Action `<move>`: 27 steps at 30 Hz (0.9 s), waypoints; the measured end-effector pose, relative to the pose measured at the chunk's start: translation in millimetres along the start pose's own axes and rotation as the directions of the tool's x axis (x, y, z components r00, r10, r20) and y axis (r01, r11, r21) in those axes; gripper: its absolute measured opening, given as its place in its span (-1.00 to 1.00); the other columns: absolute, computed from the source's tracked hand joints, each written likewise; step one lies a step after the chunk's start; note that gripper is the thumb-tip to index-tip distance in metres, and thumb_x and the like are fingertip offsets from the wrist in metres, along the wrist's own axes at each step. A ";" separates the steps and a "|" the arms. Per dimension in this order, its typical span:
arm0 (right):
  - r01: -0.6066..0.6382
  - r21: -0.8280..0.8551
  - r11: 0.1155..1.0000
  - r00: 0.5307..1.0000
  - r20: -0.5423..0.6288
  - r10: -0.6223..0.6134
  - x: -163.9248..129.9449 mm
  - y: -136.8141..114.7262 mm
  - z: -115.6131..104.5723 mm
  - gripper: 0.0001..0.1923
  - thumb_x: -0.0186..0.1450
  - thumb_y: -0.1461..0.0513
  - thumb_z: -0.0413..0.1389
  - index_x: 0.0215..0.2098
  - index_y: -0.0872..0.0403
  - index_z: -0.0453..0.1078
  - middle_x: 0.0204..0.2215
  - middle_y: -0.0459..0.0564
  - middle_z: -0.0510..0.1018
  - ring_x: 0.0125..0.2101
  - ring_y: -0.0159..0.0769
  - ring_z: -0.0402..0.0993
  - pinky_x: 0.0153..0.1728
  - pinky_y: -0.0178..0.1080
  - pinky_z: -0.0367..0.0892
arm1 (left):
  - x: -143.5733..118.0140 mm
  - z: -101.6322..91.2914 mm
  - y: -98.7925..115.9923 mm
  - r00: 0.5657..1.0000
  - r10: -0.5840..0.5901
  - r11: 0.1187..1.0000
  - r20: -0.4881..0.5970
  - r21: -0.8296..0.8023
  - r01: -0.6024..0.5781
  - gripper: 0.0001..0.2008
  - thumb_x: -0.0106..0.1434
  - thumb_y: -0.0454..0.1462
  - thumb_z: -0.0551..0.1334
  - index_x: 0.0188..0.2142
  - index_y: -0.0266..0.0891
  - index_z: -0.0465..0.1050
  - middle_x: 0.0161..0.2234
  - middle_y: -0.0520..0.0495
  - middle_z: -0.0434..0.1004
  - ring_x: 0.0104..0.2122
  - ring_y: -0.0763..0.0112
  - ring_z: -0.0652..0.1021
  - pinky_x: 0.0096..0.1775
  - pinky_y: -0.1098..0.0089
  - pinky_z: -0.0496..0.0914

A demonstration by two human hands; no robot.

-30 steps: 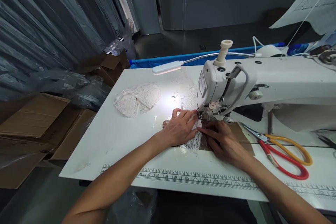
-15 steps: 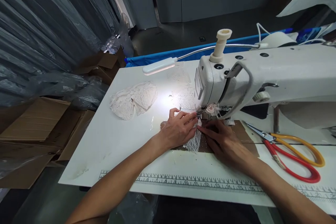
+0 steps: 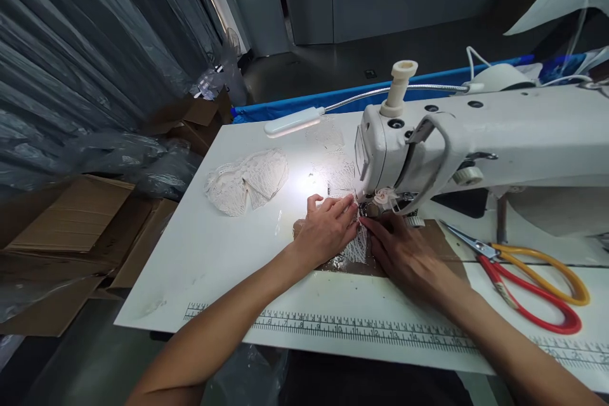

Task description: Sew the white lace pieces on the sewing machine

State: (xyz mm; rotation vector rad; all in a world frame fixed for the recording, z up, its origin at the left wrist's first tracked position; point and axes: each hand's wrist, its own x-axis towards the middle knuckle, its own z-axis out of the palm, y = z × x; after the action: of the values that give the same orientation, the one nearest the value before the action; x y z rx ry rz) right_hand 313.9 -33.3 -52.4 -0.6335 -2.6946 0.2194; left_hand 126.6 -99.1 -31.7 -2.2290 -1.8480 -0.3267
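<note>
A strip of white lace fabric (image 3: 356,250) lies under the needle end of a white sewing machine (image 3: 380,146). My left hand (image 3: 326,231) rests flat on the lace, fingers stretched toward the presser foot (image 3: 365,208). From the other side, my right hand (image 3: 399,250) has its fingertips closed at the lace's right edge, close to the foot. Part of the lace is hidden under my left hand. The front part of the strip hangs over a brown patch (image 3: 375,268) on the table.
A folded lace piece (image 3: 245,181) lies at left on the white table (image 3: 190,254). Scissors (image 3: 528,279) with red and yellow handles lie right of my right hand. A lamp (image 3: 294,122) hangs over the back. Printed ruler (image 3: 337,328) runs along the front; cardboard boxes (image 3: 71,216) stand left.
The lace strip has moved a little away from me, under the machine, with less of it showing in front. Both hands stay beside the presser foot. The view has shifted slightly.
</note>
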 end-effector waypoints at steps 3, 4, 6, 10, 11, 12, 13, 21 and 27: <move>0.003 0.013 1.000 1.000 -0.009 -0.003 1.2 0.8 0.9 -0.58 0.36 0.30 -0.12 0.15 0.19 0.28 -0.13 0.26 0.42 -0.25 -0.11 0.37 -0.13 0.03 0.40 | -0.9 2.7 4.2 0.999 -0.033 0.999 -0.008 -0.006 0.032 -0.74 0.42 -0.18 0.03 -0.05 -0.23 0.40 -0.03 -0.15 0.47 -0.12 0.26 0.46 -0.01 0.10 0.17; -0.008 0.040 0.999 1.000 -0.006 0.008 0.8 1.6 1.1 -0.59 0.37 0.28 -0.13 0.15 0.16 0.28 -0.13 0.25 0.42 -0.24 -0.11 0.38 -0.13 0.03 0.39 | -1.2 3.6 5.1 0.999 -0.039 0.999 -0.007 -0.015 0.039 -0.74 0.42 -0.18 0.03 -0.04 -0.23 0.39 -0.02 -0.15 0.46 -0.11 0.25 0.46 -0.01 0.10 0.18; -0.063 0.117 0.991 0.998 -0.008 0.065 -1.0 3.7 0.0 -0.58 0.39 0.23 -0.13 0.18 0.12 0.25 -0.11 0.22 0.42 -0.20 -0.11 0.39 -0.11 0.01 0.40 | -1.6 5.2 4.5 0.999 -0.047 0.998 -0.009 -0.042 0.046 -0.73 0.42 -0.18 0.02 -0.01 -0.24 0.36 0.01 -0.17 0.44 -0.08 0.22 0.45 -0.01 0.08 0.20; -0.176 0.263 0.949 0.982 -0.013 0.186 -8.8 10.5 -13.8 -0.57 0.39 0.16 -0.08 0.19 0.04 0.24 -0.07 0.15 0.43 -0.13 -0.14 0.43 -0.12 -0.08 0.42 | -2.0 2.4 -10.2 0.998 -0.019 0.990 -0.067 -0.139 0.010 -0.72 0.42 -0.20 0.01 0.03 -0.28 0.29 0.10 -0.28 0.36 -0.02 0.16 0.43 -0.05 0.10 0.30; -0.185 0.280 0.942 0.981 -0.009 0.195 -11.9 12.8 -19.2 -0.59 0.38 0.16 -0.08 0.17 0.04 0.26 -0.09 0.13 0.43 -0.13 -0.15 0.44 -0.13 -0.09 0.42 | -2.6 -0.6 -15.8 0.994 -0.018 0.988 -0.106 -0.157 0.001 -0.71 0.42 -0.20 0.02 0.04 -0.30 0.28 0.11 -0.31 0.34 -0.01 0.15 0.42 -0.07 0.11 0.33; -0.193 0.291 0.937 0.979 -0.001 0.202 -15.4 15.3 -24.7 -0.60 0.38 0.15 -0.08 0.15 0.04 0.29 -0.11 0.11 0.44 -0.14 -0.15 0.44 -0.13 -0.10 0.43 | -3.5 -4.6 -21.2 0.989 -0.021 0.986 -0.146 -0.167 -0.004 -0.71 0.42 -0.21 0.02 0.05 -0.31 0.26 0.12 -0.33 0.33 0.00 0.14 0.42 -0.10 0.12 0.35; -0.200 0.300 0.933 0.978 0.012 0.206 -19.2 17.9 -29.8 -0.60 0.38 0.14 -0.08 0.14 0.03 0.30 -0.11 0.10 0.44 -0.14 -0.16 0.44 -0.13 -0.09 0.43 | -4.8 -9.1 -25.8 0.985 -0.020 0.986 -0.173 -0.169 -0.009 -0.71 0.42 -0.23 0.02 0.06 -0.32 0.26 0.11 -0.34 0.34 -0.03 0.14 0.44 -0.13 0.13 0.37; -0.194 0.381 0.904 0.981 0.100 0.169 -35.9 22.9 -36.9 -0.64 0.40 0.14 -0.09 0.09 0.00 0.35 -0.01 0.04 0.46 -0.02 -0.18 0.43 -0.01 -0.08 0.40 | -19.2 -24.5 -19.4 0.948 0.311 0.886 0.063 -0.380 -0.265 -0.83 0.35 -0.25 0.17 -0.14 -0.32 0.41 -0.18 -0.15 0.49 -0.23 0.32 0.50 -0.21 0.30 0.39; -0.092 0.409 0.908 0.992 0.119 0.047 -20.7 10.1 -34.4 -0.65 0.39 0.16 -0.08 0.08 0.01 0.36 -0.06 0.06 0.48 -0.09 -0.21 0.47 -0.09 -0.14 0.44 | -17.8 -13.2 -14.2 0.972 0.229 0.885 0.046 -0.425 -0.188 -0.79 0.39 -0.24 0.11 -0.30 -0.31 0.43 -0.21 -0.14 0.46 -0.26 0.37 0.47 -0.19 0.33 0.36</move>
State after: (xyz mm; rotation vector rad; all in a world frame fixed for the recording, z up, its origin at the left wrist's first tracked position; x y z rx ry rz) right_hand 348.3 -31.5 -29.4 -0.5975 -2.6010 0.8407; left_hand 109.1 -117.2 -24.2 -2.7451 -1.6812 -0.6402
